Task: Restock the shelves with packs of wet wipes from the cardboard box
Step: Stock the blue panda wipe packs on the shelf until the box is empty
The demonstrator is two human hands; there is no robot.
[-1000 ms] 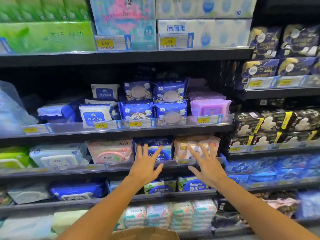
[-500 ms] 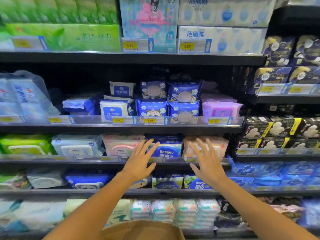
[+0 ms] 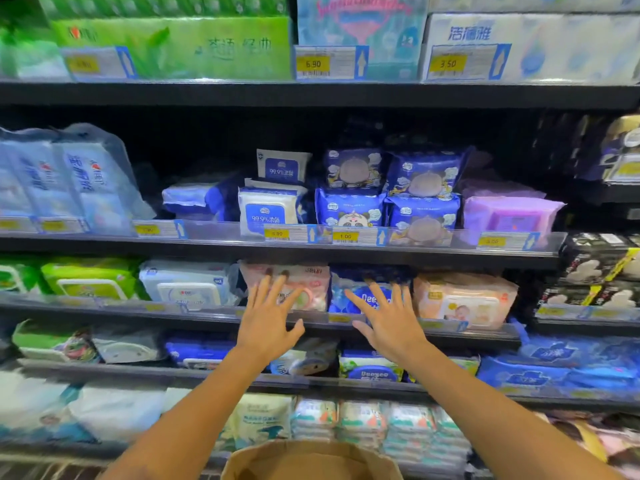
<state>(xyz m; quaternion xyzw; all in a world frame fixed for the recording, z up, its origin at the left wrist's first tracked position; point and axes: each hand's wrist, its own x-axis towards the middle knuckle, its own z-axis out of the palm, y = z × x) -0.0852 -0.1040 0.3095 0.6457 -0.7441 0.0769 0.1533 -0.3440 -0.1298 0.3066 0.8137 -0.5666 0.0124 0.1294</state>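
Both my hands are stretched out, fingers spread, in front of the third shelf [image 3: 207, 311] from the top. My left hand [image 3: 268, 322] is held over a pink pack of wet wipes [image 3: 311, 282]. My right hand [image 3: 389, 323] covers part of a blue Deeyeo wipes pack [image 3: 353, 296]. Neither hand holds anything. Whether the fingertips touch the packs is unclear. The top edge of the brown cardboard box [image 3: 311, 460] shows at the bottom centre, below my arms.
A peach baby-wipes pack [image 3: 464, 299] sits right of the blue one; white [image 3: 187, 285] and green packs [image 3: 90, 277] lie to the left. The shelf above holds blue and purple packs [image 3: 509, 216]. Lower shelves carry more wipes. Dark packs [image 3: 595, 261] fill the right bay.
The view has shifted left and closer to the shelves. Both hands have moved left along the third shelf, from the blue and peach packs to the pink and blue ones.
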